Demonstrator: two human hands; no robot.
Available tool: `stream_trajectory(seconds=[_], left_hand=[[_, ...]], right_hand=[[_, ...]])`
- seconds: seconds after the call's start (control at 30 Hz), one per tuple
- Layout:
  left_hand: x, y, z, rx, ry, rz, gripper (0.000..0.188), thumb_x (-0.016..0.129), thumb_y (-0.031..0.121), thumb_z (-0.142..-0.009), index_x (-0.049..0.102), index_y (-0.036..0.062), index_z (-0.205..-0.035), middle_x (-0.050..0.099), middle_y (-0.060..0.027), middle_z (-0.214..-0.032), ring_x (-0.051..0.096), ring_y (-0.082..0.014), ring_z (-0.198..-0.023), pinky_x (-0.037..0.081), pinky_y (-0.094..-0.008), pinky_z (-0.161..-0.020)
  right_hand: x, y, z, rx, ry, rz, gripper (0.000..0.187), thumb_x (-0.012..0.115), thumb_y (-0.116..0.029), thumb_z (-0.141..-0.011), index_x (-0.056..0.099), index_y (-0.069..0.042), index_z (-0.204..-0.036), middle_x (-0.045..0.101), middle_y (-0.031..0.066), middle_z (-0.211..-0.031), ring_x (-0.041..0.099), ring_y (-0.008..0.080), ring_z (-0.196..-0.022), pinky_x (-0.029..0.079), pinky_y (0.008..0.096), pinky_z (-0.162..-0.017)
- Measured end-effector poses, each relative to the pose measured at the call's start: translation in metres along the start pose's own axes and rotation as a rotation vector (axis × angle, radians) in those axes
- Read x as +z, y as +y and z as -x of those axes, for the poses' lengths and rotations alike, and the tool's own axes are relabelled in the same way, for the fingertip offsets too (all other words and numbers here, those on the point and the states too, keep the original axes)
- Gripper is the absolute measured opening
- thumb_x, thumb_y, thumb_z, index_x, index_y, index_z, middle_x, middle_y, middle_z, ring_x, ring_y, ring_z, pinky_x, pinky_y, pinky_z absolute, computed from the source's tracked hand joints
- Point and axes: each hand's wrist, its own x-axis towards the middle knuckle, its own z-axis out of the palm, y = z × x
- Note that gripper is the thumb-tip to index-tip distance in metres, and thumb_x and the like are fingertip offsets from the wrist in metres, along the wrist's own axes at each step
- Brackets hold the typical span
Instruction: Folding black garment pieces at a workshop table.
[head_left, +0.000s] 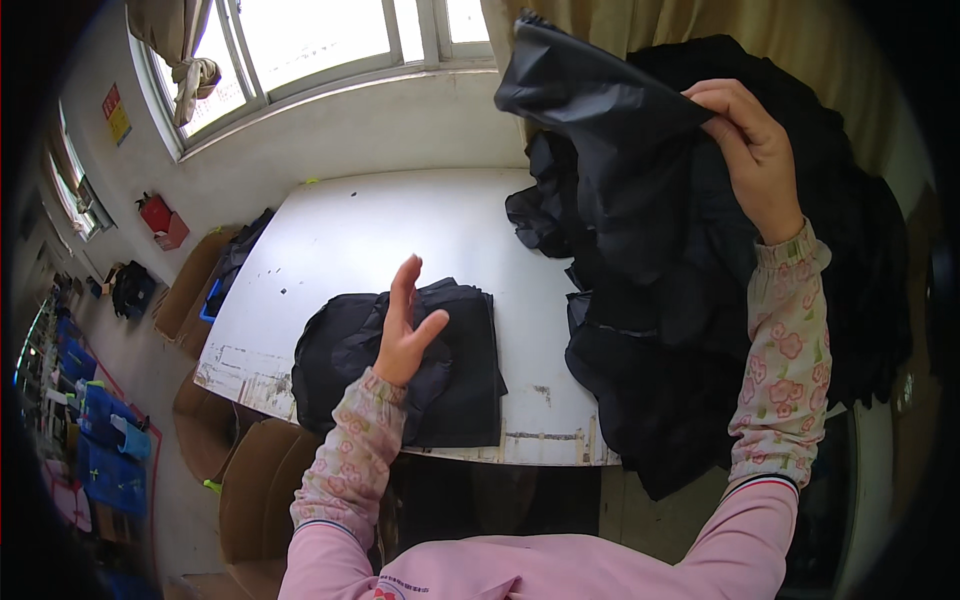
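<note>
My right hand (750,150) is raised at the upper right, thumb and fingers pinched on the edge of a black fabric piece (610,120). The piece stretches out to the left of the hand and hangs down in folds. Behind and below it a large heap of black fabric (840,290) covers the right end of the table. My left hand (403,335) is held above a flat stack of black fabric pieces (465,390) near the table's front edge. Its fingers are extended, the thumb points away to the right, and nothing is in it.
The white table (400,220) has worn, marked front edges. Beyond it are a wall with a window (310,40) and a beige curtain (860,80). Cardboard boxes (265,490) stand along the left side. Blue bins (110,440) are farther left on the floor.
</note>
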Motion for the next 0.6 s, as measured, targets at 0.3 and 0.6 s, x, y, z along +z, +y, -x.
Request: stream_trajectory(seconds=[0.3,0.6], left_hand=[[0.037,0.055,-0.023,-0.110,-0.425,0.355,0.092,0.083,0.015,-0.071,0.032,0.0027,-0.147,0.044,-0.0089,-0.144,0.042,-0.0195,-0.131,0.029,-0.0322,-0.111],[0.071,0.066,0.043,-0.285,0.032,0.765,0.033,0.054,0.010,-0.097,0.053,-0.0025,-0.128,0.060,-0.0112,-0.126,0.058,-0.0232,-0.115,0.046,-0.0363,-0.099]], right_hand=[[0.031,-0.047,0.020,0.099,-0.169,-0.310,0.020,0.052,0.005,-0.085,0.065,-0.002,-0.099,0.065,0.0061,-0.101,0.061,0.0169,-0.098,0.046,0.0268,-0.089],[0.091,-0.101,0.118,0.372,0.404,0.079,0.043,0.064,-0.010,-0.086,0.053,-0.007,-0.128,0.056,0.0155,-0.122,0.055,0.0343,-0.114,0.042,0.0412,-0.098]])
